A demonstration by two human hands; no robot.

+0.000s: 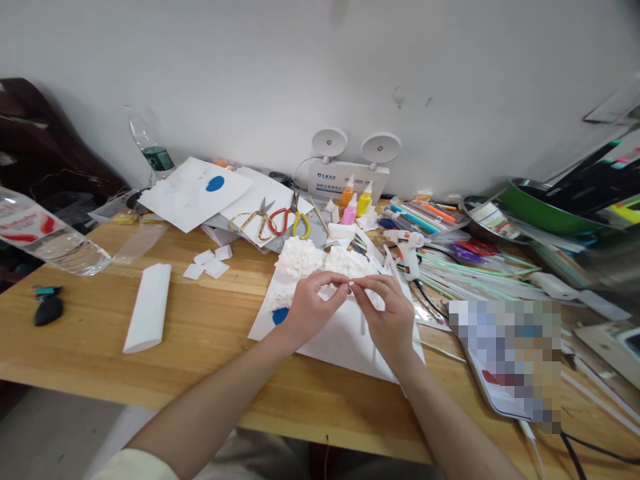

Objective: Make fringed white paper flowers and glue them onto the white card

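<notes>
Over a white sheet of paper [340, 343], my left hand [316, 303] and my right hand [389, 312] meet fingertip to fingertip. Both pinch a tiny white piece [351, 285], too small to make out its kind. Just behind the fingers lie two fluffy white heaps [299, 257]. Near my left wrist are a blue patch [281, 316] and some dark-specked white bits [283, 298] on the paper. A white glue gun [409, 253] stands beyond my right hand, its black cord running down to the table.
Scissors [263, 217] and red-handled pliers [286, 215] lie at the back, by small paint bottles [349, 210]. A folded white paper pad [149, 307], paper squares [209, 262] and a clear bottle [50, 233] are left. A phone [500, 373] and pipe cleaners [500, 273] are right.
</notes>
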